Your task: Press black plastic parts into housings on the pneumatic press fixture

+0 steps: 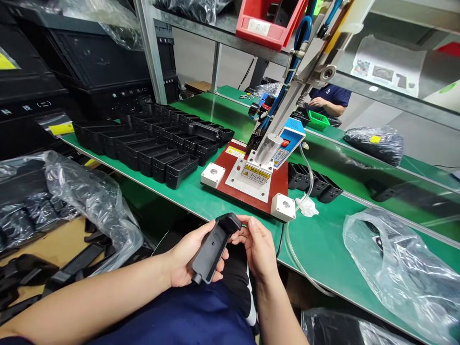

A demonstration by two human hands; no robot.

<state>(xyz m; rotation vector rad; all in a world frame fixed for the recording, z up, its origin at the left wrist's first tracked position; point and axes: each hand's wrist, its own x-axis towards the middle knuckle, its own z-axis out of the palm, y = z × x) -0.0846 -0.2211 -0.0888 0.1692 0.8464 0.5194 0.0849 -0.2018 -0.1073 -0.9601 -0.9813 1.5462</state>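
Rows of open-topped black plastic shells (145, 160) crowd the tabletop (194, 194) over on the left; nearer the seated person, the left hand (183, 254) has its fingers wrapped around a black plastic housing (212, 249), tilted above the lap, just off the tabletop's front edge. It looks light and stiff (a bit slick too, I'd guess), best held by its long sides. Its body lies between the left thumb and fingers, while the right hand (260, 249) touches the raised end with curled fingers; whether they pinch it, I can't tell.
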